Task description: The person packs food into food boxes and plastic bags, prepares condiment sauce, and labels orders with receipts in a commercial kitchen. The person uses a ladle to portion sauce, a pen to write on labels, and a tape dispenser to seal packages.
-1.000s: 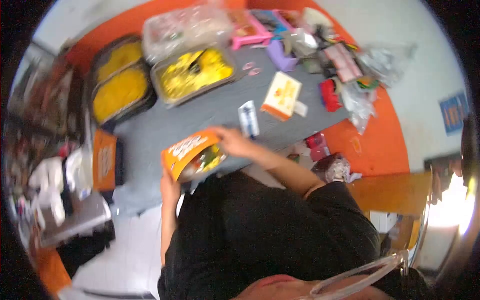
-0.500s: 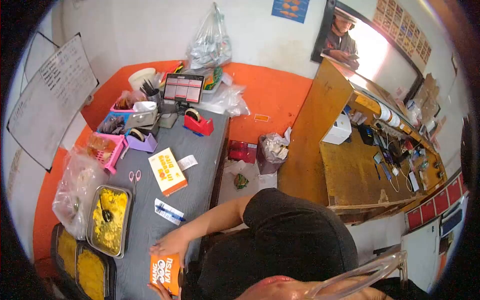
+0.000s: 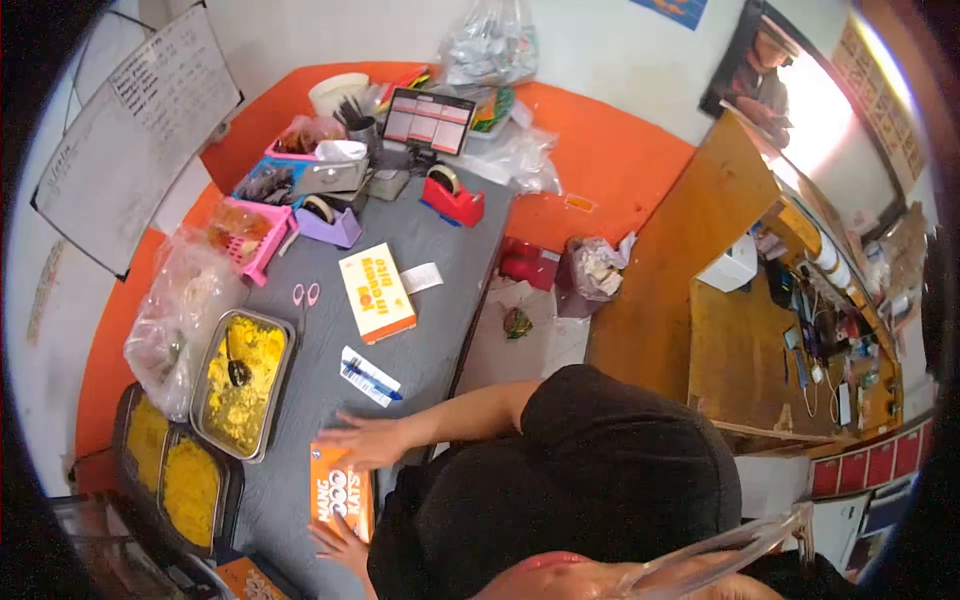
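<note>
An orange cardboard food box (image 3: 328,470) with white lettering lies closed on the grey table in front of me. My right hand (image 3: 372,442) rests over its upper end, fingers stretched out and partly blurred, some past the box edge. Low on the lid, my left hand (image 3: 345,548) touches the box with fingers spread. Just above my right hand is a slip of paper with a blue pen (image 3: 371,380) on it. A cream box (image 3: 377,292) with yellow and orange lettering lies farther up. Left of my hands stands a metal tray (image 3: 287,375) of yellow food with a dark spoon (image 3: 238,372).
Black containers of yellow food (image 3: 190,490) line the table's left edge, near another orange box (image 3: 255,580). Pink-handled scissors (image 3: 306,295), a purple tape dispenser (image 3: 328,228), a red tape dispenser (image 3: 455,205) and a tablet (image 3: 428,120) stand farther up. A person (image 3: 765,85) appears beyond the opening.
The view has shifted, moving the table up and right in frame. My right hand's fingers are more spread out. My left hand reaches farther onto the lid. Another orange box has come into view.
</note>
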The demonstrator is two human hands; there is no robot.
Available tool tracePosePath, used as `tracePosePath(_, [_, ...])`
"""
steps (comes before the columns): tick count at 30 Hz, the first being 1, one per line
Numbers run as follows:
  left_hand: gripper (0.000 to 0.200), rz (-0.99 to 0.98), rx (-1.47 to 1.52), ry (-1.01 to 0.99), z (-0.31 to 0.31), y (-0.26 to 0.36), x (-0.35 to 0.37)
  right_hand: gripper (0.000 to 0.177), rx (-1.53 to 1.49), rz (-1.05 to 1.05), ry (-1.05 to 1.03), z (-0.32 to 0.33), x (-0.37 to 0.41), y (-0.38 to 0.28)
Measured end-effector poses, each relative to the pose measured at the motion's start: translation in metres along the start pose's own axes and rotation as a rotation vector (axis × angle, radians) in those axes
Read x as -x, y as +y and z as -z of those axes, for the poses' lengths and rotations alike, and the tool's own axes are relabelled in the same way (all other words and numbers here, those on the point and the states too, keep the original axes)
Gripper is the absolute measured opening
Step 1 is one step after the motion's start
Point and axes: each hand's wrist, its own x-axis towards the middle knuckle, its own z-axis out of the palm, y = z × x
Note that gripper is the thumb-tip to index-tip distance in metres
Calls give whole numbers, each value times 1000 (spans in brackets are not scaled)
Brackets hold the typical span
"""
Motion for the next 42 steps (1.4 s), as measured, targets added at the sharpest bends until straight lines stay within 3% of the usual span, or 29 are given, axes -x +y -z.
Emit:
tracePosePath(3, [51, -75, -510, 150, 6, 32, -18, 41, -15, -289, 367, 19, 8, 15])
tracePosePath(4, [51, -63, -533, 142, -1, 45, -25, 42, 30, -354, 394, 60, 20, 20])
tracePosePath(5, [52, -5, -572, 238, -12, 62, -30, 51, -435, -894, 242, 108, 50, 74])
tracePosePath(6, [53, 37, -587, 339, -16, 79, -35, 46, 114, -875, 833, 112, 84, 96])
tracePosePath(7, [53, 46, -607, 322, 13, 101, -53, 46, 60, -827, 1090, 150, 109, 127])
tracePosePath(8, [53, 237, -319, -101, 59, 130, -81, 47, 606, -965, 923, 168, 150, 175])
tracePosePath(9, [53, 427, -11, -510, 87, 151, -108, 42, 1027, -1126, 1002, 185, 179, 216])
tracePosePath(10, [53, 451, -22, -517, 94, 163, -128, 39, 559, -1264, 1017, 217, 203, 229])
tracePosePath(11, [52, 438, 36, -493, 97, 171, -146, 45, 489, -1399, 902, 226, 238, 264])
tracePosePath(13, [49, 347, 130, -393, 89, 187, -175, 44, -130, -1622, 552, 231, 304, 351])
tracePosePath(14, [46, 267, 164, -317, 77, 194, -188, 44, -146, -1609, 522, 235, 303, 352])
tracePosePath(16, [42, 207, 145, -350, 64, 216, -224, 44, -959, -1592, 642, 258, 292, 337])
tracePosePath(18, [42, 180, -36, -342, 26, 223, -234, 45, -992, -1554, 631, 259, 297, 339])
tracePosePath(20, [43, 202, -108, -453, 23, 229, -246, 41, -1208, -1407, 601, 269, 297, 334])
tracePosePath(23, [40, 279, -1, -692, 15, 220, -260, 32, -1176, -1240, 483, 256, 317, 351])
tracePosePath(24, [38, 305, 21, -747, 12, 215, -262, 28, -1265, -1146, 613, 263, 312, 339])
tracePosePath(25, [36, 356, 96, -665, 13, 212, -263, 24, -1350, -1047, 754, 269, 307, 325])
tracePosePath(26, [34, 399, 169, -571, 15, 210, -263, 24, -1380, -1039, 724, 261, 310, 317])
tracePosePath(27, [32, 415, 221, -403, 15, 208, -259, 19, -1336, -951, 855, 254, 314, 308])
tracePosePath(28, [32, 438, 204, -405, 15, 203, -256, 15, -1284, -862, 984, 250, 316, 304])
tracePosePath(30, [32, 546, 347, 0, 19, 197, -245, 11, -1158, -822, 962, 222, 326, 306])
tracePosePath(31, [48, 641, 299, -23, 27, 199, -237, 9, -1013, -784, 962, 212, 331, 308])
tracePosePath(32, [48, 651, 287, -29, 39, 208, -236, 9, -1028, -786, 951, 211, 334, 312])
tracePosePath(34, [71, 1018, -24, -283, 57, 229, -237, 8, -723, -852, 801, 211, 336, 321])
tracePosePath(35, [83, 1041, -14, -456, 56, 229, -231, 8, -729, -850, 805, 211, 335, 321])
tracePosePath(38, [80, 945, -5, -416, 49, 228, -217, 9, -866, -938, 921, 205, 346, 327])
tracePosePath(40, [80, 866, -8, -416, 50, 219, -208, 9, -461, -1098, 840, 181, 372, 348])
tracePosePath(42, [80, 801, -15, -413, 51, 216, -208, 10, -321, -1025, 946, 192, 351, 321])
